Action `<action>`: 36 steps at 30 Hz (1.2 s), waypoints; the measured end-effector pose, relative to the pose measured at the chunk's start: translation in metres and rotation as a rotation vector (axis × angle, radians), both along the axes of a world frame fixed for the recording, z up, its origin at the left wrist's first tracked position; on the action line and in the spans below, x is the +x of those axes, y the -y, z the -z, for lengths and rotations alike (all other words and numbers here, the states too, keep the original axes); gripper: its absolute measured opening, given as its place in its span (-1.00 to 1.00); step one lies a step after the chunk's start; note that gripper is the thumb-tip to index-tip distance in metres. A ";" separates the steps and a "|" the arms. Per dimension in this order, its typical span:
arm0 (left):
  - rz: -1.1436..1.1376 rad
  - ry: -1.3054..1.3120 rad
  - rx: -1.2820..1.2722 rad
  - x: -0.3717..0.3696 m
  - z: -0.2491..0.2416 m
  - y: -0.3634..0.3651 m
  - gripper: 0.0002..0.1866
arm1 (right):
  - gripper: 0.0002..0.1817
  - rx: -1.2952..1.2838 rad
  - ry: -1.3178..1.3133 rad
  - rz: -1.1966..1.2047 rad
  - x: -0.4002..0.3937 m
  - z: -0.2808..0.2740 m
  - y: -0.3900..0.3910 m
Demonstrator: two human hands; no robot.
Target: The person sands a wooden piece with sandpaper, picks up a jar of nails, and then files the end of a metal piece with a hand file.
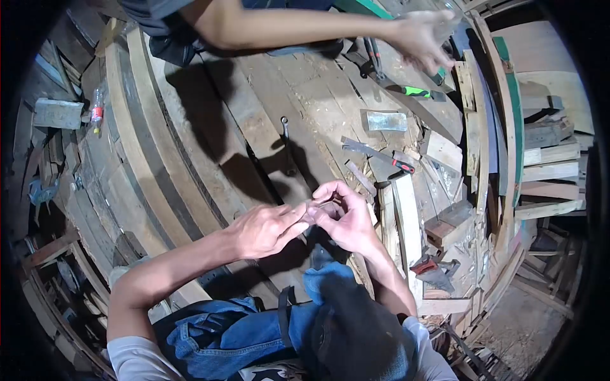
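Note:
Both of my hands meet above the wooden bench (254,127), in front of my lap. My left hand (270,230) has its fingers pinched at the fingertips of my right hand (346,219). The right thumb and forefinger curl round the same spot. Something small sits between them, too small and too covered to name. Beyond the hands, a combination wrench (286,136) lies on the planks, partly in shadow. To the right of my right hand lie a file with a red and black handle (401,166) and a flat metal strip (361,177).
Across the bench, another person's arm (305,30) reaches right, the hand (426,41) blurred. A green-handled tool (416,91), red-handled pliers (373,57) and a metal block (386,121) lie on the right. Wood offcuts (549,171) are stacked far right. A bottle (96,111) stands left.

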State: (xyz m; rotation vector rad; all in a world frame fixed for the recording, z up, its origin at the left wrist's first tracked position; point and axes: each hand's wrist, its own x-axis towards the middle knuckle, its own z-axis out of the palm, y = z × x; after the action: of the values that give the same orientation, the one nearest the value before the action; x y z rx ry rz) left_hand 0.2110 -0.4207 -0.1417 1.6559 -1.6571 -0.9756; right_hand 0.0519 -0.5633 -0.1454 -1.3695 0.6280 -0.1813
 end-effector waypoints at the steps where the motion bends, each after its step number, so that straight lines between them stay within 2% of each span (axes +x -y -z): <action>1: -0.028 -0.002 -0.014 -0.002 0.000 -0.001 -0.57 | -0.67 -0.031 -0.030 -0.042 -0.002 0.000 0.001; 5: -0.005 -0.007 -0.029 -0.003 0.009 -0.002 -0.57 | -0.66 -0.055 -0.009 -0.043 -0.005 0.003 0.000; 8: 0.006 -0.067 -0.014 0.000 0.012 -0.001 -0.58 | -0.66 0.020 -0.008 -0.039 -0.008 0.012 0.000; 14: 0.018 -0.127 0.061 0.005 0.014 0.000 -0.58 | -0.71 -0.078 0.015 -0.062 -0.007 0.018 0.003; 16: -0.034 -0.207 0.118 0.006 0.007 0.003 -0.60 | -0.73 -0.086 0.019 -0.038 -0.005 0.017 0.003; 17: -0.081 -0.270 0.051 0.004 0.012 0.002 -0.60 | -0.74 -0.087 0.018 -0.015 -0.004 0.016 0.003; 20: -0.077 -0.225 0.114 0.005 0.017 0.000 -0.62 | -0.76 -0.233 -0.095 -0.060 0.001 0.001 0.006; 22: -0.087 -0.213 0.122 0.006 0.019 -0.001 -0.61 | -0.75 -0.164 -0.116 -0.026 -0.001 0.009 0.004; 24: -0.044 -0.080 0.138 0.008 0.020 -0.002 -0.60 | -0.72 -0.470 -0.181 0.004 -0.002 0.017 0.005; 25: -0.042 -0.072 0.134 0.008 0.024 -0.005 -0.59 | -0.72 -0.501 -0.166 0.040 -0.002 0.023 0.005; 30: -0.026 0.000 0.119 0.012 0.038 -0.012 -0.58 | -0.81 -0.313 -0.239 0.083 -0.002 0.041 0.013; 32: -0.018 0.006 0.106 0.014 0.040 -0.011 -0.57 | -0.84 -0.254 -0.258 0.107 -0.001 0.067 0.021; 34: -0.008 0.007 0.119 0.017 0.042 -0.011 -0.55 | -0.89 -0.418 -0.346 0.044 0.009 0.080 0.035; 36: -0.004 0.003 0.109 0.019 0.048 -0.012 -0.54 | -0.88 -0.476 -0.358 0.002 0.017 0.103 0.049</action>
State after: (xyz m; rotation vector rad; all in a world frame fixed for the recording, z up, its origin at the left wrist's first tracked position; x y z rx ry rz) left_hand 0.2303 -0.4092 -0.1892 1.7318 -1.6274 -1.0790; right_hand 0.0691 -0.6124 -0.2484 -1.8829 0.9240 -0.0887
